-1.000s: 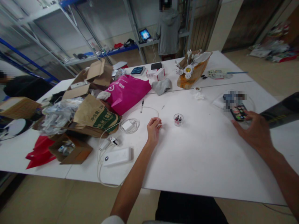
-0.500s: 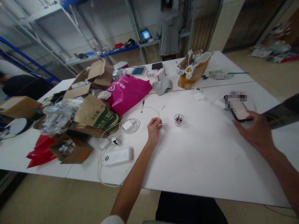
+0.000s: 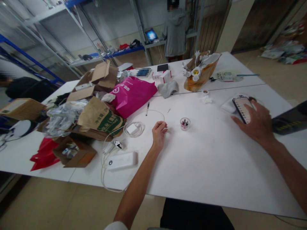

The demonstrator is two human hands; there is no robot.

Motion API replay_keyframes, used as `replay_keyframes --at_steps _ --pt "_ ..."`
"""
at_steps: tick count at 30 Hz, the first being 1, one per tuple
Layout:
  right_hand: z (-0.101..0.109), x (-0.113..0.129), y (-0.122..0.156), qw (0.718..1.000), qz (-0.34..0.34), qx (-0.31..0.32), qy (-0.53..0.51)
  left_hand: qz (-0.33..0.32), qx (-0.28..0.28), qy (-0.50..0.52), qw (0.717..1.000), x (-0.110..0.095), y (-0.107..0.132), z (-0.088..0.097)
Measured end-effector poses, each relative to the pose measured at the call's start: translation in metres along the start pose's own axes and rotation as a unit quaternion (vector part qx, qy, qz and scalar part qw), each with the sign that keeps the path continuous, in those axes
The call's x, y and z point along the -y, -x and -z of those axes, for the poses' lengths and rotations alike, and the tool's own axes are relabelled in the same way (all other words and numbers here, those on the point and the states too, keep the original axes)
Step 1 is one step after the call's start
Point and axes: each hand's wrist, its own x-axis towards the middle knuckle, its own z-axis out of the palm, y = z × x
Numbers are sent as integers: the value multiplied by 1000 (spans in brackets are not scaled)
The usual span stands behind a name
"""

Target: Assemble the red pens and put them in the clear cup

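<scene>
Near the middle of the table my left hand (image 3: 159,133) is closed in a pinch on a thin white cable (image 3: 159,111), which arcs back toward a coiled charger cable. A white charger block (image 3: 132,128) lies in that coil. My right hand (image 3: 257,123) is over a phone (image 3: 241,108) with a lit screen, thumb and fingers apart and a fingertip at the screen. The phone rests at a slant on a clear and white item that my hand partly hides. Between my hands stands a small clear cup (image 3: 185,124) with small dark and pink pieces inside.
A white power bank (image 3: 121,160) with cables lies at front left. Further back are a pink bag (image 3: 133,94), a brown paper bag (image 3: 99,116), cardboard boxes (image 3: 75,156) and a grey cloth (image 3: 168,88). A dark cylinder (image 3: 291,118) is beside my right wrist. A person (image 3: 176,33) stands behind the table.
My right hand has moved up and left over the phone, its fingers now across the screen instead of at the lower edge. My left hand stays in place with the cable.
</scene>
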Motion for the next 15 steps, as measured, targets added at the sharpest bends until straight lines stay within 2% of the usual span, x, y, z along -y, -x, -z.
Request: replay_keyframes --at_steps 7,12,15 --pt "2 12 -15 1000 -17 20 16 2 -1 -2 1000 0 -1 1" --pt "5 6 -2 998 -60 19 -2 3 1 -6 1000 0 -1 1" --pt "9 -2 10 996 -76 46 -2 6 0 -5 1000 1 -1 1"
